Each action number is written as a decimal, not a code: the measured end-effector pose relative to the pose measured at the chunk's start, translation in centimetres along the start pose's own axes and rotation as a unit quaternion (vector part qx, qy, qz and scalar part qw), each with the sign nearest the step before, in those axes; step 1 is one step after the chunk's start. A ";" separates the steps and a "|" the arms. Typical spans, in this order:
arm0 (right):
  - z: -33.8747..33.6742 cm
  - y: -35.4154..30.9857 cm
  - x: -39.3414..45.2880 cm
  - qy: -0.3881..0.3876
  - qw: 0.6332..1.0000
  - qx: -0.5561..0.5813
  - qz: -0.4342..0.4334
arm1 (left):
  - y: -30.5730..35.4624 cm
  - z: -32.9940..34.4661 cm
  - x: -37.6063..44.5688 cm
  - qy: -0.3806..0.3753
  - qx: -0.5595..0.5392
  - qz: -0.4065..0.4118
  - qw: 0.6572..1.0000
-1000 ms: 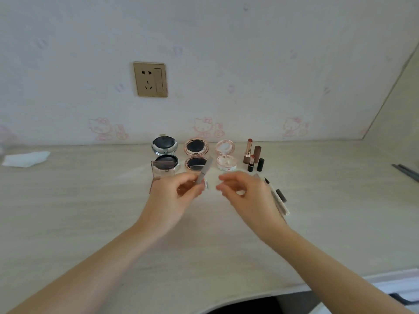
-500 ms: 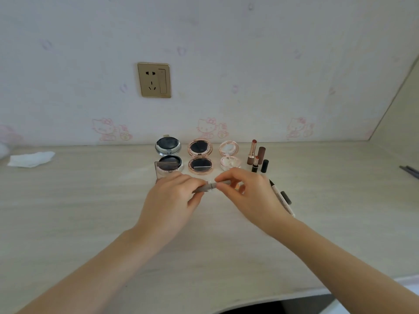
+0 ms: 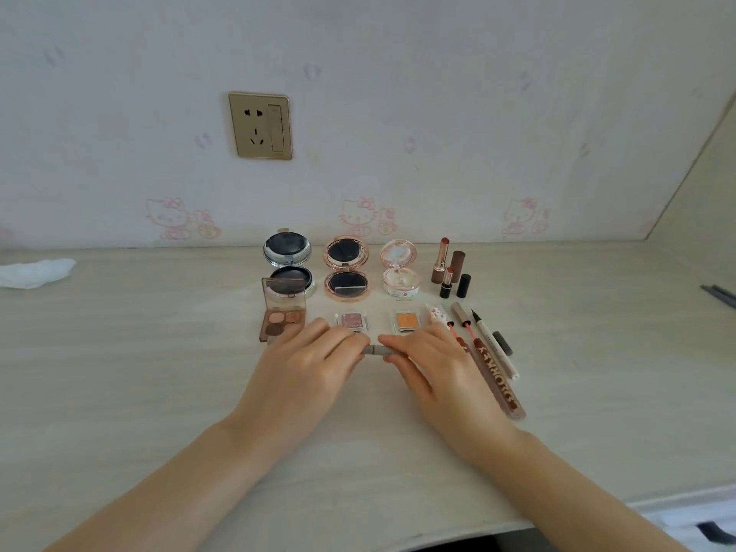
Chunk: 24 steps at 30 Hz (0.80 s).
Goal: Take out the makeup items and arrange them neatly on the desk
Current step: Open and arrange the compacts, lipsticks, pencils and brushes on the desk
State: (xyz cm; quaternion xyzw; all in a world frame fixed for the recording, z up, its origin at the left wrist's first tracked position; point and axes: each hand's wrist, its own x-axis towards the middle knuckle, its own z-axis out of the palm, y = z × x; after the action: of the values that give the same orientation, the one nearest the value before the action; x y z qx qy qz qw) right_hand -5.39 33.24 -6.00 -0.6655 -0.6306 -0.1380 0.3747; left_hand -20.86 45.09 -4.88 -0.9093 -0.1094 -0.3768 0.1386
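1. Near table centre, both hands hold one small grey stick level between them, low over the surface.
2. Left hand fingers curl round the stick's left end; right hand fingertips pinch its right end.
3. Behind hands: brown eyeshadow palette with lid up, pink single shadow, orange single shadow.
4. Back row: silver compact, rose-gold compact, pale pink compact, all open.
5. Right of those: two uncapped lipsticks, caps standing beside.
6. Right of right hand: lip gloss tubes and eyeliner pen lying side by side.
7. Far left: white tissue. Wall: gold socket.
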 end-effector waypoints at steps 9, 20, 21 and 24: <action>0.2 -0.3 -0.5 0.062 0.984 -0.141 -0.094 | 0.7 -0.6 0.2 -0.031 0.031 0.000 0.999; 0.2 -0.2 -0.7 0.078 0.981 -0.141 -0.111 | 0.5 -1.4 0.4 -0.079 0.007 -0.044 0.996; 0.2 -0.3 -0.7 0.078 0.982 -0.134 -0.106 | 0.5 -1.5 0.4 -0.082 0.007 -0.041 0.996; 0.2 -0.4 -0.7 0.074 0.987 -0.114 -0.088 | 0.3 -1.4 0.3 -0.087 0.001 -0.037 0.996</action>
State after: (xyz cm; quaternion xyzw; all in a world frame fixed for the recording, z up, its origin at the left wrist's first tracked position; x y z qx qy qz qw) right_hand -5.94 32.88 -6.45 -0.6336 -0.6373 -0.2904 0.3287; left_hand -21.45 44.35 -3.78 -0.9338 -0.1545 -0.3014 0.1154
